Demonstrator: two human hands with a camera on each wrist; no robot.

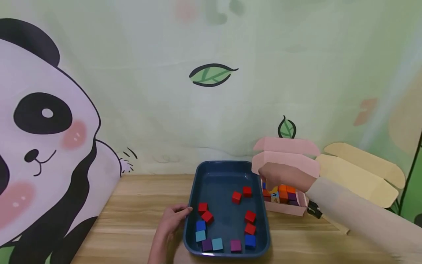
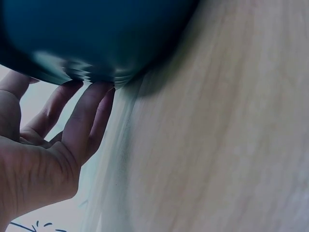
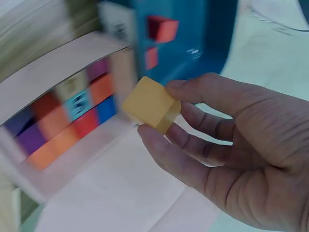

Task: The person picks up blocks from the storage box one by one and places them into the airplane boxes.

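Note:
My right hand (image 1: pixel 280 175) pinches a yellow cube (image 3: pixel 147 105) between thumb and fingertips, just above the pink box (image 1: pixel 285 209). Rows of coloured cubes (image 3: pixel 87 121) in orange, red, blue and purple fill that box, along with a few printed ones. At the left rim of the dark blue tray (image 1: pixel 224 174) is my left hand (image 1: pixel 172 220), its thumb by the rim and its fingertips against the outer wall. Inside the tray lie several red cubes (image 1: pixel 236 197), blue cubes (image 1: pixel 250 241), light blue cubes (image 1: pixel 217 244) and purple cubes (image 1: pixel 235 245).
Beyond the pink box, to the right, stands a pale yellow box (image 1: pixel 359 179) with its lid raised. A black object (image 1: pixel 314 209) shows below my right sleeve. The wooden table (image 1: pixel 138 216) ends at a printed backdrop (image 1: pixel 158 110) with a panda.

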